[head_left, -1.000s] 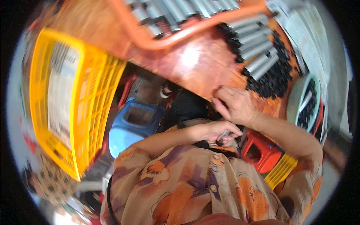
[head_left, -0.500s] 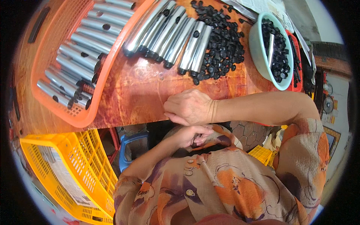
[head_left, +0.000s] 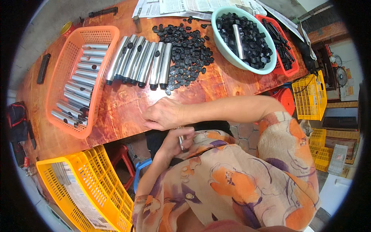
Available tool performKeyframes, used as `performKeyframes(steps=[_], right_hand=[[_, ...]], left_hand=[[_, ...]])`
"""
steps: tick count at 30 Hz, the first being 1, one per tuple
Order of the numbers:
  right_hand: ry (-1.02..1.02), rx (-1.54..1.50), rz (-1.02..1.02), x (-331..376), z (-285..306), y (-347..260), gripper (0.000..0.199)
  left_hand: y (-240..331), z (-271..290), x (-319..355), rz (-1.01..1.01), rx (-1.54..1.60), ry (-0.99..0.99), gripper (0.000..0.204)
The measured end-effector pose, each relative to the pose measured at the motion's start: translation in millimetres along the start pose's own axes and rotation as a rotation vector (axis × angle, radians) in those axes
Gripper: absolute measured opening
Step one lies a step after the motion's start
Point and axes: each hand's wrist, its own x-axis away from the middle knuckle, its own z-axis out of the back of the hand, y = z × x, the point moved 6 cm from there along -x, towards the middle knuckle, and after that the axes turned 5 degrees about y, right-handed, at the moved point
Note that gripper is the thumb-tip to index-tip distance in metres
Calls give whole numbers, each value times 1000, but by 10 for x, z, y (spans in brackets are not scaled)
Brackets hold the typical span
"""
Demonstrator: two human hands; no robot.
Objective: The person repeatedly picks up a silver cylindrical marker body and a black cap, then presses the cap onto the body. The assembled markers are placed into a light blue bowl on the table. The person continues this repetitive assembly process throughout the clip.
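Observation:
My left hand [head_left: 174,144] is below the table's front edge, close to my shirt. Its fingers are closed around a slim shiny metal piece [head_left: 181,142], mostly hidden. Just above it, my right hand [head_left: 164,113] lies at the table edge with its fingers curled; whatever they grip is out of sight. Ahead of it on the wooden table [head_left: 127,112] is a row of silver metal tubes [head_left: 136,62] with black caps on their near ends. To their right spreads a pile of small black plastic parts [head_left: 189,54].
An orange basket [head_left: 94,125] holding more tubes stands on the left. At the back right are a pale green bowl [head_left: 216,46] of black caps and a red basket [head_left: 292,71] of black pieces. Newspapers [head_left: 193,5] cover the far edge. A yellow crate [head_left: 104,181] stands at the lower left.
The view has shifted, so more of the far table shows. My left hand has turned, and the shiny metal piece now shows between its fingers. My right hand stays curled at the table edge.

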Motion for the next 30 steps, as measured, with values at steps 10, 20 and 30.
performKeyframes(steps=[10, 20, 30], right_hand=[[866, -38, -319, 1057, 672, 237, 4], [1135, -179, -708, 1819, 1516, 842, 9], [749, 694, -741, 1930, 2685, 1236, 17]], left_hand=[[-3, -42, 140, -267, -290, 325, 23], [451, -440, 8, -428, -225, 134, 66], [794, -423, -506, -586, -90, 15, 35]])
